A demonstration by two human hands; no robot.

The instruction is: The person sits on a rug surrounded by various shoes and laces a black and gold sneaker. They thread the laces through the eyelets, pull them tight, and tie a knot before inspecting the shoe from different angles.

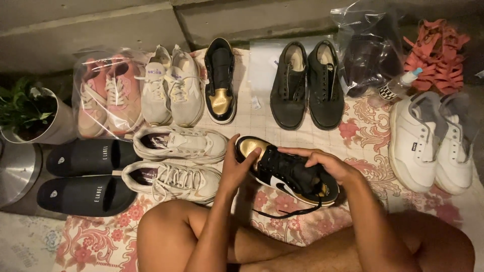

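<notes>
Two bare hands grip a black-and-gold high-top sneaker (285, 171) at the middle of a floral cloth (363, 136) spread on the floor, just above the seated person's crossed legs. The left hand (233, 168) is clasped around the gold toe, while the right hand (327, 163) is closed over the ankle collar; a loose black lace trails beneath the sole. The shoe lies tilted on its side, its toe pointing toward the cloth's left edge.

Its matching sneaker (220, 80) stands alone at the far edge of the cloth. Beside that, toward the far left, sit a pair of cream trainers (171, 85) and a pair of pink trainers sealed in a clear bag (108, 93). A pair of white chunky runners (176, 161) lies just left of the hands, with black slides (88, 176) at the left edge, partly off the cloth. Black low-top shoes (307, 85) rest at the far middle, white lace-less sneakers (431, 143) at the right edge, and coral strappy sandals (438, 53) in the far right corner. A potted plant (30, 113) stands off the cloth at left.
</notes>
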